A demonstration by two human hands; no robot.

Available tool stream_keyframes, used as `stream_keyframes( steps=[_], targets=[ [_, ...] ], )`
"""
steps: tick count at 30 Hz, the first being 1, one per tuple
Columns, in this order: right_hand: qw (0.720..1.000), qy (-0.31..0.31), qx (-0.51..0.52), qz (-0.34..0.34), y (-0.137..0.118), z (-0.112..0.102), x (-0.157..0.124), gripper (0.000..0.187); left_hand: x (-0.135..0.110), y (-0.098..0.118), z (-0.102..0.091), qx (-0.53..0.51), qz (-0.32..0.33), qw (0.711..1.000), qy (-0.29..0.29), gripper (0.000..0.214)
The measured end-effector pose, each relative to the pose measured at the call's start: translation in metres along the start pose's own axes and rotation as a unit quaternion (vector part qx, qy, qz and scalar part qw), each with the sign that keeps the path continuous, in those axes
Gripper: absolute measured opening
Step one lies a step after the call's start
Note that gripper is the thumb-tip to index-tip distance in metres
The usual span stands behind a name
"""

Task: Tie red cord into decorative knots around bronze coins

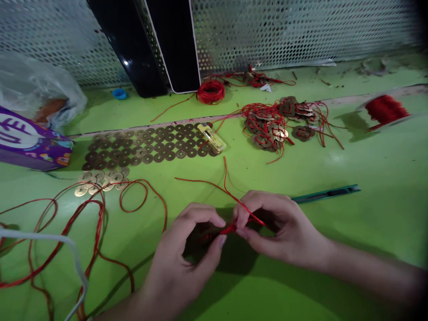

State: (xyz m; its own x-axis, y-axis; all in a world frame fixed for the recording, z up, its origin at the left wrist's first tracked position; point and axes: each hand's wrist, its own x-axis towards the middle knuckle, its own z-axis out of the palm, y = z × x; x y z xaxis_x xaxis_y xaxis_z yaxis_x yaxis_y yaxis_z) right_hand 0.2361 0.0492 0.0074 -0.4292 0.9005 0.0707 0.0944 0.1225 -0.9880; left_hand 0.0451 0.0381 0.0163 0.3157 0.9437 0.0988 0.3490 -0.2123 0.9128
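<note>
Both hands meet over the green table (368,151) near its front. My left hand (187,254) is curled, thumb and fingers pinching a dark coin piece bound with red cord (230,228). My right hand (277,227) pinches the same red cord just to the right of it; loose ends of the cord run up and to the left from the fingers. What sits inside the left palm is mostly in shadow.
Rows of brass holed coins (147,145) lie ahead, with a yellow lighter (211,137) on them. Finished coin bundles tied in red (277,122) sit at right, a red cord spool (386,110) beyond. Loose red cord (83,214) lies left; a green cutter (326,194) right.
</note>
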Motion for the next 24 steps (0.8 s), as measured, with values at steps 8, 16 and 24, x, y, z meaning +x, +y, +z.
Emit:
stream_keyframes(
  steps=[8,16,24],
  targets=[
    [1.000,-0.002,-0.014,-0.005,-0.0005,-0.0004,-0.0014,0.016,0.0036,0.0020,-0.0013,-0.022,-0.047,0.997,-0.052,0.011],
    [0.995,-0.008,0.101,0.007,0.0011,-0.0023,-0.0075,0.018,0.0040,0.0020,-0.0020,-0.027,-0.063,0.996,-0.050,0.006],
    [0.988,0.013,0.152,0.033,0.0016,-0.0020,-0.0064,0.009,0.0048,0.0040,-0.0023,-0.028,-0.061,0.997,-0.048,0.005]
  ],
)
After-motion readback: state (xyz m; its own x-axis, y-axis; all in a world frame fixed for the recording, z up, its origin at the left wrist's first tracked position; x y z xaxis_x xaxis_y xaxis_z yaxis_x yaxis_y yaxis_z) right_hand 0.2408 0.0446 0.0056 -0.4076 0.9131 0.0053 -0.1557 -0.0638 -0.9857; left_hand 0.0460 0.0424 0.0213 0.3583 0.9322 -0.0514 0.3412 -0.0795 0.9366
